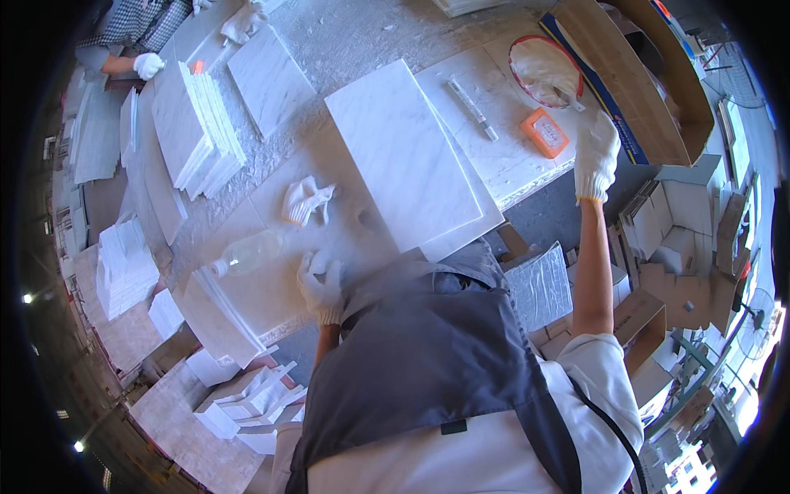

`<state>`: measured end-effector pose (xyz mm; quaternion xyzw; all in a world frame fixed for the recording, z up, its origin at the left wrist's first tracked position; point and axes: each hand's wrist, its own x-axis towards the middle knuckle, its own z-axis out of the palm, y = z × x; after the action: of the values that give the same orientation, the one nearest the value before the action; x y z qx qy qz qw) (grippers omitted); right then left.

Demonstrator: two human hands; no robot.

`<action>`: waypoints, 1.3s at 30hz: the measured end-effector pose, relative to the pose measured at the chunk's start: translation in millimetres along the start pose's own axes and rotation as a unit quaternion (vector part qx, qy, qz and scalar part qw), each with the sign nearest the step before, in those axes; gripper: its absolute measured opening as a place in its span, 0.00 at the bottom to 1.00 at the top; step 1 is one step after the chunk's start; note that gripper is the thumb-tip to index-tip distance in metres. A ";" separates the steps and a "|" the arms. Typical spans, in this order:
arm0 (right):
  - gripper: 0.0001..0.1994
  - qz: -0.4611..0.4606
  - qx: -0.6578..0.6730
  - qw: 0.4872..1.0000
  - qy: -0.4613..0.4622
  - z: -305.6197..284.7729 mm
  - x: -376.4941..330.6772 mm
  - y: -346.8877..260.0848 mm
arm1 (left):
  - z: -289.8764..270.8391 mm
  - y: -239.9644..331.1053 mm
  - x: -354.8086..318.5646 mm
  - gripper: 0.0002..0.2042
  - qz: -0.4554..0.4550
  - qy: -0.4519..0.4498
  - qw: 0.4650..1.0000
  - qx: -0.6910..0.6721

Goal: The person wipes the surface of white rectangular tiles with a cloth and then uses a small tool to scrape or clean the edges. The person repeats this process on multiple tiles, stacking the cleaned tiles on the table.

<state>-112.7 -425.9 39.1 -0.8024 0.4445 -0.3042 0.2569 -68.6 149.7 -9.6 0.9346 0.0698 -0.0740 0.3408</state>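
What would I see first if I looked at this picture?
A big white marble slab lies in the middle of the dusty table. The person's gloved right hand reaches up beside a small orange box, and a stack of white tiles sits on the left.

A white marble slab point(405, 154), rectangular and faintly grey-veined, lies flat on a second, similar slab on the dusty workbench, its long side running from eleven to five o'clock. At its three o'clock, well apart, lies a small orange rectangular block point(544, 132), flat, near the bench edge.
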 end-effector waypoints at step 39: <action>0.16 0.173 0.230 0.947 -0.141 45.9 89.9 24.7 | 25.0 55.0 -8.4 0.11 0.093 0.119 0.981 -0.124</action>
<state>-55.8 -509.3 14.2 -0.6670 0.4538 -0.2324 0.5433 -69.2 91.1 7.6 0.8896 0.0309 0.0787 0.4489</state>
